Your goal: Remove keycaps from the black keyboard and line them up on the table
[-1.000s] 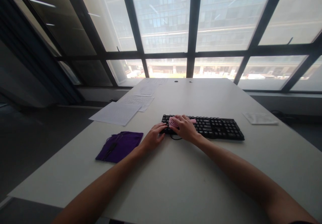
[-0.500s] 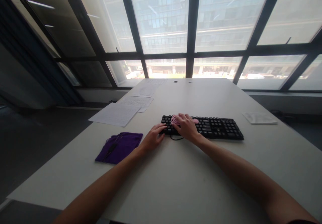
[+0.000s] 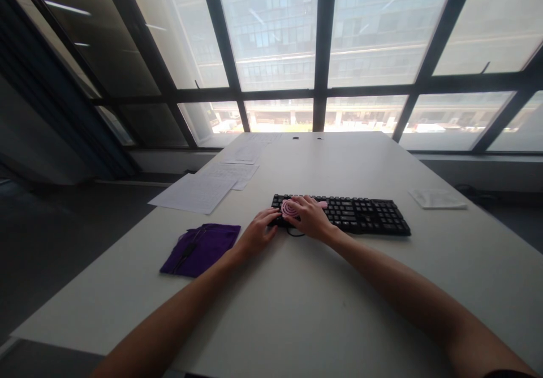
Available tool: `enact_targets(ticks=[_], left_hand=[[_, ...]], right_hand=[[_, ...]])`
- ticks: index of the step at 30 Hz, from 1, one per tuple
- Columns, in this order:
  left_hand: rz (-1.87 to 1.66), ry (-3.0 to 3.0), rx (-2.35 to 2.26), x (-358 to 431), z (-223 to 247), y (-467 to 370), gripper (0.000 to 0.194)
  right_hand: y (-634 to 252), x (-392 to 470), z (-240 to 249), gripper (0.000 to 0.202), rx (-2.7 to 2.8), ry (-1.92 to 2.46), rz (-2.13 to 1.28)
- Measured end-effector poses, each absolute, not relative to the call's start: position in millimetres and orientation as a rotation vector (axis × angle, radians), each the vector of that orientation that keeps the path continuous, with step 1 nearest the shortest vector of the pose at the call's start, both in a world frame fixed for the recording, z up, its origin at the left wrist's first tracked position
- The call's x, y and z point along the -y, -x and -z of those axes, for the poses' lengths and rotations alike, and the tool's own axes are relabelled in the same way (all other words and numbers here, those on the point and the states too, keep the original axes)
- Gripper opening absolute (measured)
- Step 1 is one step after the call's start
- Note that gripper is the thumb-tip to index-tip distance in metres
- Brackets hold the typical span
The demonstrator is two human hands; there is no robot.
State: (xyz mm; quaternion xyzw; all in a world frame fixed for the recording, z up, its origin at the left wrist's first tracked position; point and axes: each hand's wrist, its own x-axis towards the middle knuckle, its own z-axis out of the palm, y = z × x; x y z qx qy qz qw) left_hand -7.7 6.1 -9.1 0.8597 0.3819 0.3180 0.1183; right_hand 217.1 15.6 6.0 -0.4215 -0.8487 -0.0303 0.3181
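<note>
A black keyboard (image 3: 360, 215) lies across the table in front of me. My right hand (image 3: 310, 218) is closed around a pink tool (image 3: 290, 209) with a round, spiral-ringed head and a short handle that shows past my fingers on the right. The tool lies over the keys at the left part of the keyboard; its underside is hidden. My left hand (image 3: 259, 231) grips the keyboard's left end, fingers over the keys and thumb by the front edge. Below the front edge, between my hands, a loop of black cable (image 3: 296, 233) shows.
A folded purple cloth pouch (image 3: 201, 249) with a dark cord lies beside my left forearm. Several printed paper sheets (image 3: 193, 192) spread along the table's left edge. A flat white packet (image 3: 438, 199) rests at the right. Large windows stand beyond the white table (image 3: 339, 163).
My right hand has slid the pink tool a short way to the left and slightly towards me across the keys. My left hand and the keyboard have stayed in place.
</note>
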Motion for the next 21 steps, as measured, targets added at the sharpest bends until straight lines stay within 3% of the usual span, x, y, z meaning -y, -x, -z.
enact_targets(ticks=[9,21], left_hand=[[-0.931,-2.520,-1.127,-6.9,10.2,7.8,0.040],[-0.916,-2.508,-1.128,-6.8,8.9,7.2,0.043]], right_hand=[[-219.2,-14.8,-10.6,0.040,2.100,1.294,0.162],[-217.3,-15.5,-8.5,0.041,2.177,1.118,0.108]])
